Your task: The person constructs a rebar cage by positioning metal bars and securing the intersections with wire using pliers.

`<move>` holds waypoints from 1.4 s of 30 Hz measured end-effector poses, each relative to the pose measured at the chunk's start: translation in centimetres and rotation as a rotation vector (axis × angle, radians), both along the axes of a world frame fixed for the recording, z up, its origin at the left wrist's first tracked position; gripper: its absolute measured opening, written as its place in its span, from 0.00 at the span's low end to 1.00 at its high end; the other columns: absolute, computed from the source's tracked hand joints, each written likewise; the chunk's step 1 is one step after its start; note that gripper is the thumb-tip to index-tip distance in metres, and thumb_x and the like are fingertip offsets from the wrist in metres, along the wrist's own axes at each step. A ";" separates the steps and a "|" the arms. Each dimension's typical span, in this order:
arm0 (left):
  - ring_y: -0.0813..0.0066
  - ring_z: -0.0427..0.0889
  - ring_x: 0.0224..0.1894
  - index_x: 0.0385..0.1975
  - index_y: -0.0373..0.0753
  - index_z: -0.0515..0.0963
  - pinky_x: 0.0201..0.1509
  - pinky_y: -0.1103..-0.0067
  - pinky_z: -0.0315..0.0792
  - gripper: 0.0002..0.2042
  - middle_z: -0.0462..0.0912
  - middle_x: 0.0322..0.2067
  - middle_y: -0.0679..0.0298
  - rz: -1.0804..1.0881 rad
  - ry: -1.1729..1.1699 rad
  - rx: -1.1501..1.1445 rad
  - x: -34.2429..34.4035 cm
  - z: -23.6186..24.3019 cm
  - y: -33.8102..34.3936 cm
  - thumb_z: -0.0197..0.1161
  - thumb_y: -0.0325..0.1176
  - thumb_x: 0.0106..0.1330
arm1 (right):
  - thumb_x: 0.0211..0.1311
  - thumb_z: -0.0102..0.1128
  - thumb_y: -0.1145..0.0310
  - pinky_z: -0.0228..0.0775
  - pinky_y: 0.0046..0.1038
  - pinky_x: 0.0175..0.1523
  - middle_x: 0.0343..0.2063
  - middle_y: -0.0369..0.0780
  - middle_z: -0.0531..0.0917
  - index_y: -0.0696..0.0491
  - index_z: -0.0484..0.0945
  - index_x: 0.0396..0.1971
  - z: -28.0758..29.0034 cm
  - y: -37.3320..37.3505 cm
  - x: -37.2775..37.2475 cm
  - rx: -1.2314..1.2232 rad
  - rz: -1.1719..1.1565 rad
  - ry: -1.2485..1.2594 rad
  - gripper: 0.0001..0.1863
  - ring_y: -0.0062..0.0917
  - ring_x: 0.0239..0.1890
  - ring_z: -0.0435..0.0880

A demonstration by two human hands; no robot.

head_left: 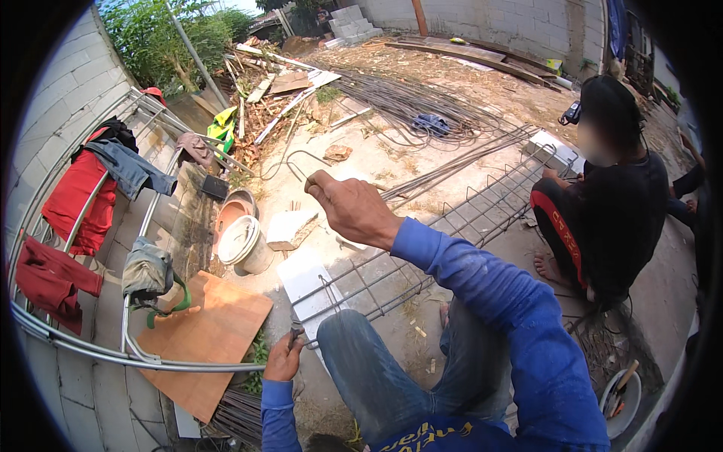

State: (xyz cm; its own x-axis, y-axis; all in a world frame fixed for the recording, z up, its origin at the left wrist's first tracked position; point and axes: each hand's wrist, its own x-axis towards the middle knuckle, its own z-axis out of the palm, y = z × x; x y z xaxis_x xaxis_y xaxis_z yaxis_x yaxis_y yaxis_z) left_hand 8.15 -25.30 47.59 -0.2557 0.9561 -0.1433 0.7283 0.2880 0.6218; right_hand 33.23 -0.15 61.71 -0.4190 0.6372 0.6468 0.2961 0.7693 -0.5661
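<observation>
A long steel rebar cage (467, 215) runs from beside my knees toward the far right. My left hand (283, 357) is closed round a dark metal tool (296, 329) that looks like pincers, at the cage's near end. Raised over the cage's left side, my right hand (358, 209) has its fingers pinched together. A thin bent rod (295, 156) appears just beyond those fingertips; I cannot tell whether it is held or lies behind them. Thin wires (348, 322) lie over my left knee. A white board (305, 282) is under the near end.
A person (614, 196) squats at the cage's far right end. White buckets (245, 245) (622, 403) stand at left and lower right. Clothes hang on a metal frame (139, 360) above a plywood sheet (215, 331). Long steel bars (422, 98) and scrap wood (290, 81) lie farther off.
</observation>
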 end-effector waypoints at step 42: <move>0.68 0.84 0.30 0.42 0.35 0.86 0.36 0.76 0.76 0.11 0.84 0.29 0.55 -0.251 -0.182 0.525 10.1 2.4 19.8 0.63 0.17 0.63 | 0.64 0.64 0.62 0.75 0.44 0.37 0.25 0.48 0.85 0.54 0.85 0.35 -7.3 4.8 5.8 -0.111 0.343 -0.463 0.10 0.47 0.32 0.85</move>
